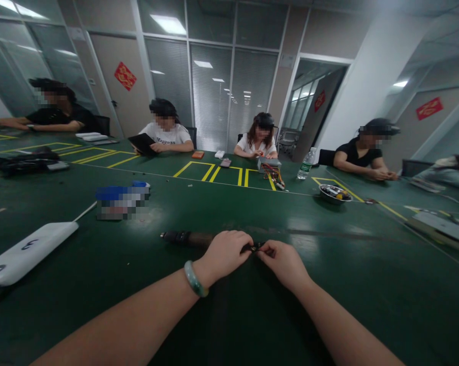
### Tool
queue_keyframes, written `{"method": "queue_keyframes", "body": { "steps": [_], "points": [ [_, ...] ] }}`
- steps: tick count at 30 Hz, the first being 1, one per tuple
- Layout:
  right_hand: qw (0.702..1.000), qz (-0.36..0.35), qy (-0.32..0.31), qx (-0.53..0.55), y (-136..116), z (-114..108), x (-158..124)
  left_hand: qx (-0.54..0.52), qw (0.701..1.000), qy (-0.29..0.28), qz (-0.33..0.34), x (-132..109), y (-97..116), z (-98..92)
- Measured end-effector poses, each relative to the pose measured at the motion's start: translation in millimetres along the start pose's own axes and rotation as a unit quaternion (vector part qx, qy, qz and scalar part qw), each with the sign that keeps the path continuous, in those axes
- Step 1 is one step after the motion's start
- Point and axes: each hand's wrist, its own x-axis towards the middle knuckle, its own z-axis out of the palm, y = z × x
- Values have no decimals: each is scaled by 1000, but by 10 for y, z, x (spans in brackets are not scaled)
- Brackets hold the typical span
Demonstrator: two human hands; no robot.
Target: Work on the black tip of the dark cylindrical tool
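Dark tool (199, 239), long & rod-shaped, lay on the bench (115, 267) in front of the hands, approx. crosswise, w/ its metal tip (162, 235) toward the left. L hand (227, 254) was curled over the tool's right part, back of hand up; R hand (284, 259) pinched at the tool's right end, thumb vs. forefinger. Exact bit under the fingertips was too small to tell. Judging by looks, body was stiff, prob. moderately heavy; brown midsection seemed the best place to hold. Right end looked fiddly, poss. fragile, so a light pinch suited it. Slipperiness: couldn't tell. Forearms (138, 317) came in from the lower corners, angled inward, fingertips nearly meeting; bracelet (193, 279) sat on L wrist, apart from the tool.
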Motion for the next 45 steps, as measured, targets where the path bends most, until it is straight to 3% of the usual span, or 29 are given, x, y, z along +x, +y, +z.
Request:
{"method": "queue_keyframes", "body": {
  "steps": [21,30,39,45],
  "points": [
    [1000,-9,18,-21,-11,25,-4,21,1000,-3,8,11,-10,55],
    [994,-25,22,-108,-90,37,-13,16,1000,-10,12,29,7,57],
    [928,-172,40,-328,-112,63,-41,28,999,-11,19,31,-14,69],
    [887,-221,33,-405,-100,81,14,25,999,-11,17,32,-24,58]
  ]
}}
